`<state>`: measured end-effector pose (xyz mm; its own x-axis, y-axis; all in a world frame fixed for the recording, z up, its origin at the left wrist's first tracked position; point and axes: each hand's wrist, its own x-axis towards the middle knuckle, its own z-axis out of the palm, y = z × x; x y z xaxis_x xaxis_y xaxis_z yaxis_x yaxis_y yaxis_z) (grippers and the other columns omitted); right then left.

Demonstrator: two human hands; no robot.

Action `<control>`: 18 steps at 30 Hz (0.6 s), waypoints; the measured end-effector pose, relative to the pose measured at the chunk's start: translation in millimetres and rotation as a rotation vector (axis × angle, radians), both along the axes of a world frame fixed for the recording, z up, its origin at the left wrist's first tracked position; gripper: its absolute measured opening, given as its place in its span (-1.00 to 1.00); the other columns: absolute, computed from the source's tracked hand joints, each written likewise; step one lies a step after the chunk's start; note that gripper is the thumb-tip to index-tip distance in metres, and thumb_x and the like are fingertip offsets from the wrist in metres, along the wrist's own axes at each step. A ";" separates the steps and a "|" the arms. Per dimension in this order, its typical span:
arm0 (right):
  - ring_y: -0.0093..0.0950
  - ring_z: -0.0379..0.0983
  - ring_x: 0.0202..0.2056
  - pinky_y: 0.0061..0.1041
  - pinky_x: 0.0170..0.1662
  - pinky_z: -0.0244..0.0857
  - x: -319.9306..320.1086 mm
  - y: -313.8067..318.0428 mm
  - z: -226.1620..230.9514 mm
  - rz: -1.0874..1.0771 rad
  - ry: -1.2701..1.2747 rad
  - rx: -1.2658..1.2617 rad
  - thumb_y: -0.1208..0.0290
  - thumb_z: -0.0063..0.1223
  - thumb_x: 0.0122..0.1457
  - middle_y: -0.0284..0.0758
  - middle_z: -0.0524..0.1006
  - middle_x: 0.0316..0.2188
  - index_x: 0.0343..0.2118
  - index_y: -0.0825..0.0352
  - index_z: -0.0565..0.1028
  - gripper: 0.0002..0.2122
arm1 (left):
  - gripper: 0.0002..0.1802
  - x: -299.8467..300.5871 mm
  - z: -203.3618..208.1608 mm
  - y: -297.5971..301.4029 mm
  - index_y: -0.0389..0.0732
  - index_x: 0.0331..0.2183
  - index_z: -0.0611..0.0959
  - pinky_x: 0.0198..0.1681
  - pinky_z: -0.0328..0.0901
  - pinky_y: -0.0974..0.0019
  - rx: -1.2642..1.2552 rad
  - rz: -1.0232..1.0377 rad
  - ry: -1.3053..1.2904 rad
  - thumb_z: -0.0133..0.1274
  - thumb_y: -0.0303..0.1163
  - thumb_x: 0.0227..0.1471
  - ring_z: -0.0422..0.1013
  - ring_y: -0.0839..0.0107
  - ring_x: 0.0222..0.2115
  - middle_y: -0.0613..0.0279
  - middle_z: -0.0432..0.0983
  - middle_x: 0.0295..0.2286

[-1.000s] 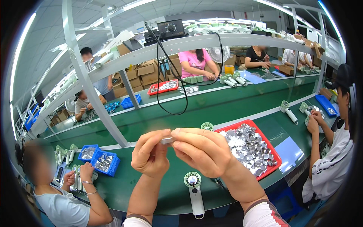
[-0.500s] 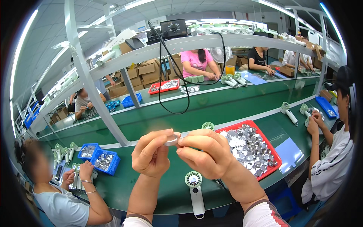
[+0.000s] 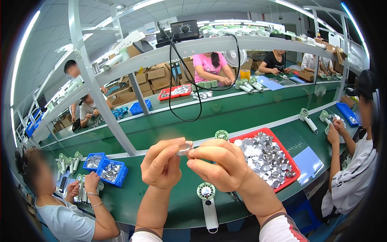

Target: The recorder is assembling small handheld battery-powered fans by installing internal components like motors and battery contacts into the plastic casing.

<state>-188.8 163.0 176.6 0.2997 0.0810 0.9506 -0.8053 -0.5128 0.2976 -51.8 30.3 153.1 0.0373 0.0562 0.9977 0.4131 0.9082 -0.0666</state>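
Note:
Above the green bench, a small round silver metal cap (image 3: 184, 149) is pinched between the fingertips of my left hand (image 3: 162, 163). My right hand (image 3: 219, 163) has its thumb and forefinger closed at the cap's right edge; whether they grip the cap or some small piece against it I cannot make out. Below my hands lies a white handheld fan (image 3: 209, 207) with a green-rimmed round head, its handle toward me. Beside my right forearm is a red tray (image 3: 296, 163) heaped with silver caps (image 3: 278, 171) and some white gear-shaped pieces (image 3: 248, 150).
Another handheld fan (image 3: 221, 134) lies behind my right hand. Co-workers sit close on the left and right. Blue bins (image 3: 117, 181) of metal parts stand at left. A black cable (image 3: 171, 97) hangs from the shelf (image 3: 217, 43). A bluish sheet (image 3: 307, 163) lies right of the tray.
My hands and the cap stay nearly in place, with only a slight shift of the fingers. Behind the frame at far left, a standing person's head has come into view.

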 end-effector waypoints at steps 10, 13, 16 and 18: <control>-0.32 0.66 -0.30 -0.41 -0.36 0.61 -5.5 0.2 -2.9 -0.010 0.011 0.059 0.64 0.51 0.06 -0.21 0.64 -0.16 -0.12 0.37 0.61 -0.67 | -0.64 1.3 5.3 3.5 -0.41 -0.03 0.76 -0.22 0.64 0.21 -0.058 0.106 -0.034 0.23 -0.86 0.15 0.74 0.09 -0.25 -0.18 0.75 -0.15; -0.32 0.66 -0.29 -0.41 -0.36 0.61 -6.6 0.4 -0.2 -0.043 0.082 -0.001 0.62 0.47 0.05 -0.19 0.66 -0.12 -0.11 0.39 0.64 -0.68 | -0.60 -0.1 7.7 2.4 -0.42 -0.01 0.77 -0.22 0.63 0.21 -0.091 0.174 -0.026 0.24 -0.88 0.12 0.73 0.10 -0.25 -0.16 0.74 -0.15; -0.30 0.67 -0.26 -0.40 -0.36 0.63 -5.3 -0.1 -0.3 -0.072 0.097 -0.056 0.62 0.41 0.03 -0.18 0.67 -0.09 -0.11 0.40 0.66 -0.69 | -0.57 -0.8 10.7 2.8 -0.42 0.00 0.78 -0.23 0.63 0.21 -0.127 0.208 -0.012 0.25 -0.88 0.10 0.72 0.12 -0.26 -0.13 0.73 -0.15; -0.29 0.67 -0.24 -0.40 -0.34 0.64 -5.2 0.8 0.9 -0.109 0.108 -0.058 0.64 0.37 0.02 -0.17 0.68 -0.07 -0.14 0.41 0.67 -0.71 | -0.56 -1.0 11.9 4.3 -0.42 0.01 0.78 -0.24 0.62 0.21 -0.144 0.219 -0.012 0.25 -0.89 0.09 0.72 0.12 -0.26 -0.11 0.72 -0.15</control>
